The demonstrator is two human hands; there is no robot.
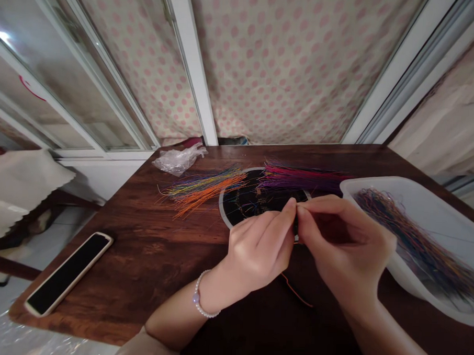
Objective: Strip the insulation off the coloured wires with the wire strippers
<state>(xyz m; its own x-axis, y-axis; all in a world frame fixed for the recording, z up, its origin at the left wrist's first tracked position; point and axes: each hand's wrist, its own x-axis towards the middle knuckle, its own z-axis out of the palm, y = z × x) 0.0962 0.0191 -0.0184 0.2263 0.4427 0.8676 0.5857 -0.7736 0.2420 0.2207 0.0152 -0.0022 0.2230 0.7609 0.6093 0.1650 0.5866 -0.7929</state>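
Note:
My left hand (pixel 257 249) and my right hand (pixel 344 245) meet fingertip to fingertip over the near edge of a round black dish with a pale rim (pixel 225 198). Both pinch something small and dark that I cannot make out. A thin orange strand (pixel 297 295) trails on the table below them. A pearl bracelet (pixel 200 301) circles my left wrist. Loose bundles of coloured strands lie by the dish: orange and mixed ones (pixel 203 189) to its left, pink and purple ones (pixel 300 176) across its top.
A white plastic tray (pixel 417 193) holding a heap of mixed coloured strands stands at the right. A phone (pixel 68 272) lies face up near the left table edge. A crumpled clear plastic bag (pixel 177 159) sits at the back left. A dotted curtain hangs behind.

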